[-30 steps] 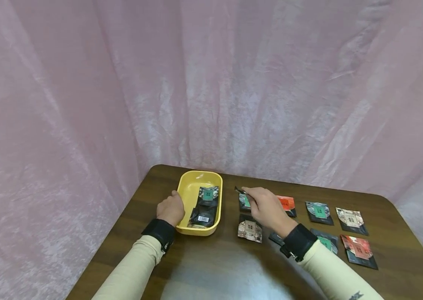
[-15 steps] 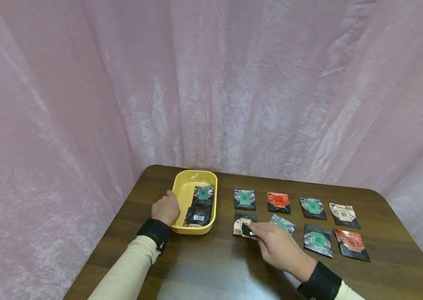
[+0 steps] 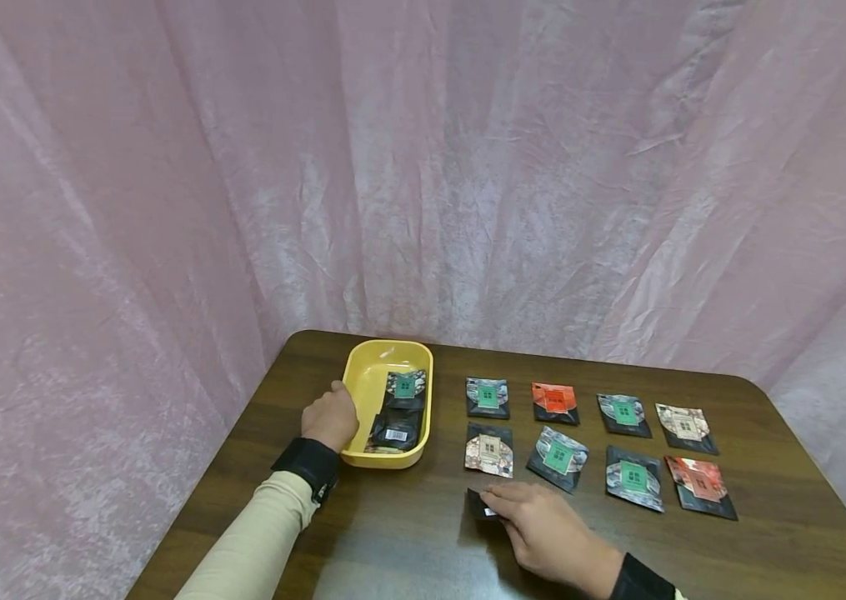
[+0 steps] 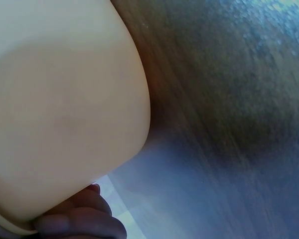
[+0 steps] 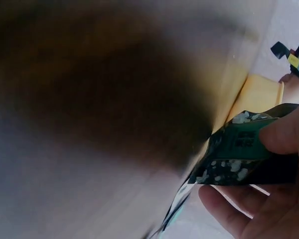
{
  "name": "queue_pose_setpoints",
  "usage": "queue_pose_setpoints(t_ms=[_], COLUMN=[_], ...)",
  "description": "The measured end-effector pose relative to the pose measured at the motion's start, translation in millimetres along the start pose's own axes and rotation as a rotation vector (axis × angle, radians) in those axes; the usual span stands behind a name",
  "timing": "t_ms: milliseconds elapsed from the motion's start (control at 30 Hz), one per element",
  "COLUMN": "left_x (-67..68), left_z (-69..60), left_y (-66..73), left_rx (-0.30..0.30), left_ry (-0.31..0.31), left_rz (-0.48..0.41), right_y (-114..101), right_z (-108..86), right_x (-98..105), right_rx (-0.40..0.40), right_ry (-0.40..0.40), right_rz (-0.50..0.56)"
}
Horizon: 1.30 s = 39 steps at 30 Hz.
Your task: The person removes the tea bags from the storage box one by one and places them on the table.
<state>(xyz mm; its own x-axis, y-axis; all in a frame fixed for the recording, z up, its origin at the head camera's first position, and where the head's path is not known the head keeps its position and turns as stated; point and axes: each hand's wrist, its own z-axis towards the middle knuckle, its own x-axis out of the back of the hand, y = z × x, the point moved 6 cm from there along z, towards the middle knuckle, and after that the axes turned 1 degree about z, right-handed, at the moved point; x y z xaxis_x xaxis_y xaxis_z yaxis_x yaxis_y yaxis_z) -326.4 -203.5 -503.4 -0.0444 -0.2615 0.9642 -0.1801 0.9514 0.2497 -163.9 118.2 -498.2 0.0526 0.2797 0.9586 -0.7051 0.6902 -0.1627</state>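
Observation:
My left hand [image 3: 329,417] grips the left rim of a yellow plastic tray [image 3: 352,372]; its fingertips show under the tray's edge in the left wrist view. Inside the tray lie several dark sachets, one green-labelled sachet [image 3: 404,388] face up and one sachet [image 3: 397,428] with its barcode up. My right hand [image 3: 546,533] pinches a black sachet with a green label [image 5: 241,142] between thumb and fingers, low over the table and in front of the beige-labelled sachet [image 3: 489,451]. The head view shows only the held sachet's back.
Sachets lie in two rows on the wooden table [image 3: 392,533] right of the tray. The back row includes a red sachet [image 3: 554,402]; a green-labelled sachet [image 3: 558,457] lies slightly turned in the front row. A pink curtain [image 3: 423,167] hangs behind the table.
My right hand has moved from above the back row toward the near side of the table, carrying the sachet. The left hand has stayed on the tray's rim.

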Motion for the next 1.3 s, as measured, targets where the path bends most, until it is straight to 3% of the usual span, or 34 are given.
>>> queue_pose_setpoints(t_ms=[533, 1300], left_x=[-1.7, -1.1], left_z=[3.7, 1.2], left_y=[-1.2, -1.0], left_rx=[0.01, 0.027], left_ry=[-0.004, -0.036], left_rz=[-0.005, -0.011], right_y=[1, 0], right_z=[-4.5, -6.1], right_x=[-15, -15], right_rx=[-0.108, -0.13], right_ry=[-0.336, -0.359], right_rz=[0.138, 0.168])
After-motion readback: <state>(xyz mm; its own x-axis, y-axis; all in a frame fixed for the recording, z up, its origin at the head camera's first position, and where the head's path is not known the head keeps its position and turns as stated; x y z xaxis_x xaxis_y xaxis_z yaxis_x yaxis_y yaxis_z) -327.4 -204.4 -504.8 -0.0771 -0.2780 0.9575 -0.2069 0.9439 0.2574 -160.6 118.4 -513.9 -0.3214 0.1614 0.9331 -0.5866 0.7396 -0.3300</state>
